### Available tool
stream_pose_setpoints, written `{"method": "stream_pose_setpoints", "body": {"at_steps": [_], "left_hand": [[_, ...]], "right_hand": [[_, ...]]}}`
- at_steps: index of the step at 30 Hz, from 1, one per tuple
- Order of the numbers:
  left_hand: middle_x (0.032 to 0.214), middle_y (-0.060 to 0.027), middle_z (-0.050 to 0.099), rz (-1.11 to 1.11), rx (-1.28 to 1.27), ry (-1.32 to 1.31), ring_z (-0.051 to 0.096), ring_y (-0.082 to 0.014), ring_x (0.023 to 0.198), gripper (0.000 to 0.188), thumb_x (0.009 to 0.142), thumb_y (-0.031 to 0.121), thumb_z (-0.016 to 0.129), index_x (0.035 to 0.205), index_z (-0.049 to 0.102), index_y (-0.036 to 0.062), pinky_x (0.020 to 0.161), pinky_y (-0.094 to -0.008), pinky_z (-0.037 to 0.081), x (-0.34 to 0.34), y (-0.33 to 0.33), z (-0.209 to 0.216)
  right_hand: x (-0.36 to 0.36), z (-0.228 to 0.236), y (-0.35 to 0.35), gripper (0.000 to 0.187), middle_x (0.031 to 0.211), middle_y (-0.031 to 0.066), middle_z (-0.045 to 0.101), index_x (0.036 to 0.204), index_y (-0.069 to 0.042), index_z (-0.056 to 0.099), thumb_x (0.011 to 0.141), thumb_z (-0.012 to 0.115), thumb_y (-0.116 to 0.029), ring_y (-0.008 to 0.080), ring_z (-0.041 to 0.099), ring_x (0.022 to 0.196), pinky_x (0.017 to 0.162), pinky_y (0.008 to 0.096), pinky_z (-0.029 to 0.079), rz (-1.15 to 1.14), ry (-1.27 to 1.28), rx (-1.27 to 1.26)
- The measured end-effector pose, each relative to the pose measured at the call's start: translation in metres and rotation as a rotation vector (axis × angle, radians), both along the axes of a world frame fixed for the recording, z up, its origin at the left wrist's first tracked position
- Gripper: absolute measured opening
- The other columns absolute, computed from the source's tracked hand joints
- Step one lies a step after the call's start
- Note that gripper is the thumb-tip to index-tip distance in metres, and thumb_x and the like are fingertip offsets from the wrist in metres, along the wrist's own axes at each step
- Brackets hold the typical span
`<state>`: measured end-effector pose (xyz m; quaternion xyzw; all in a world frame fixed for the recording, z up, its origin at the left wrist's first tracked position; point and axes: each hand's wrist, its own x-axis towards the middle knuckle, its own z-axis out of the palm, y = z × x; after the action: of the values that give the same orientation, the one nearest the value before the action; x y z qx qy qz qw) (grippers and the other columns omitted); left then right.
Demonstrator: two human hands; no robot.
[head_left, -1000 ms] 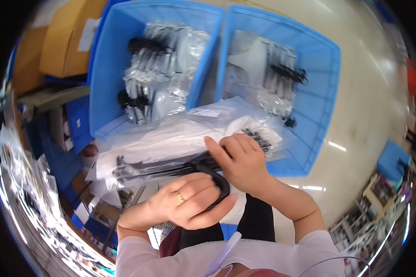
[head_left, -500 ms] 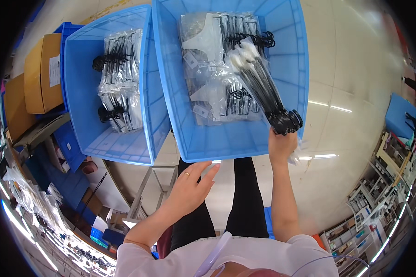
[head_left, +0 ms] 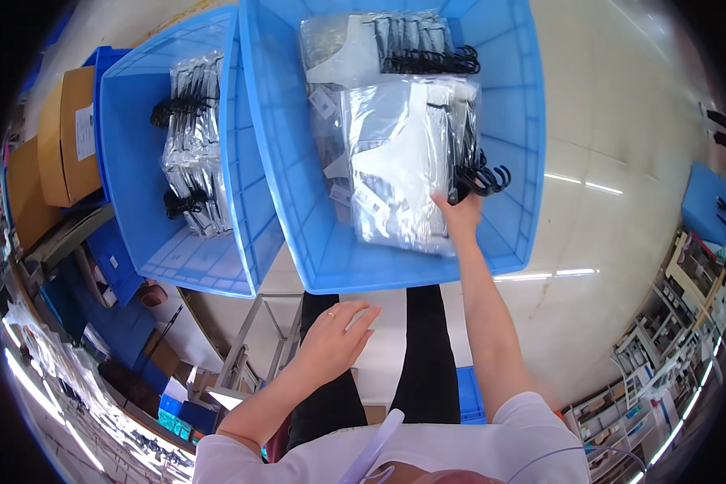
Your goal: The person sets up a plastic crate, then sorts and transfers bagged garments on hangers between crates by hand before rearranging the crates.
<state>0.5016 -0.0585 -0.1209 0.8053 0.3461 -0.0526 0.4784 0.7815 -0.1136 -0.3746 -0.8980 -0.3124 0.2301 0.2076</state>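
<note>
My right hand (head_left: 462,216) is closed on a bundle of bagged white garments on black hangers (head_left: 403,161), gripping it by the edge near the hanger hooks (head_left: 484,179). The bundle lies broadside over the near part of the large blue bin (head_left: 363,278), its clear plastic shining. It hides most of the near stack beneath it. Farther back in the bin, another stack of bagged garments (head_left: 331,60) shows its row of black hooks. Over my lap, in front of the bin, my left hand (head_left: 335,343) holds nothing, its fingers loosely apart.
A second blue bin (head_left: 189,274) stands close on the left, with two stacks of bagged hangers (head_left: 194,137) in it. Cardboard boxes (head_left: 77,137) sit beyond it. A metal frame (head_left: 254,347) is near my left leg; pale floor (head_left: 597,226) lies to the right.
My right hand has swung the bundle left and down into the bin. The bundle has turned from edge-on to showing its flat white side. My left hand has hardly moved.
</note>
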Motion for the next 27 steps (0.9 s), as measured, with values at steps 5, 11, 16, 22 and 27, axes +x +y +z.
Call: {"method": "stream_pose_setpoints", "body": {"at_steps": [5, 11, 16, 22, 27], "left_hand": [[0.116, -0.0112, 0.058, -0.044, 0.039, 0.018, 0.060, -0.0286, 0.104, 0.044, 0.086, 0.012, 0.068, 0.128, 0.056, 0.0058, 0.088, -0.0396, 0.050, -0.018, -0.002, -0.021], [0.115, -0.0102, 0.059, 0.059, 0.028, 0.086, 0.060, -0.0296, 0.105, 0.043, 0.084, 0.009, 0.070, 0.125, 0.058, 0.0061, 0.090, -0.0407, 0.050, -0.067, 0.004, -0.032], [0.112, -0.0109, 0.059, 0.123, 0.032, 0.098, 0.060, -0.0276, 0.105, 0.041, 0.084, 0.011, 0.068, 0.123, 0.058, 0.0016, 0.088, -0.0393, 0.050, -0.115, 0.006, -0.038], [0.116, -0.0164, 0.062, 0.523, -0.023, 0.139, 0.060, -0.0365, 0.108, 0.039, 0.087, 0.009, 0.066, 0.125, 0.058, 0.0029, 0.092, -0.0439, 0.050, -0.201, 0.016, -0.045], [0.117, -0.0219, 0.061, 0.873, 0.092, 0.353, 0.059, -0.0411, 0.108, 0.041, 0.087, 0.009, 0.065, 0.127, 0.056, 0.0034, 0.093, -0.0480, 0.049, -0.324, 0.027, -0.121]], "right_hand": [[0.013, -0.068, -0.009, 0.124, 0.161, 0.0246, 0.010, 0.158, -0.019, 0.022, 0.060, 0.086, -0.059, 0.0426, 0.017, 0.148, 0.111, 0.0725, 0.014, -0.119, 0.238, -0.719], [-0.021, -0.063, -0.011, 0.106, 0.155, 0.0184, 0.030, 0.156, -0.021, 0.029, 0.069, 0.085, -0.047, 0.0374, 0.035, 0.141, 0.109, 0.0678, 0.022, 0.222, 0.240, -0.396], [-0.081, -0.016, 0.008, 0.084, 0.145, 0.0160, 0.045, 0.151, -0.018, 0.037, 0.079, 0.079, -0.032, 0.0349, 0.044, 0.133, 0.109, 0.0600, 0.028, 0.369, 0.240, -0.275], [-0.155, 0.039, 0.016, 0.075, 0.140, 0.0160, 0.048, 0.148, -0.013, 0.040, 0.083, 0.076, -0.026, 0.0370, 0.045, 0.132, 0.111, 0.0624, 0.026, 0.544, 0.292, -0.326], [-0.217, 0.086, 0.057, 0.071, 0.145, 0.0205, 0.041, 0.150, -0.012, 0.038, 0.087, 0.070, -0.023, 0.0421, 0.040, 0.134, 0.113, 0.0628, 0.022, 0.698, 0.202, -0.050]]}}
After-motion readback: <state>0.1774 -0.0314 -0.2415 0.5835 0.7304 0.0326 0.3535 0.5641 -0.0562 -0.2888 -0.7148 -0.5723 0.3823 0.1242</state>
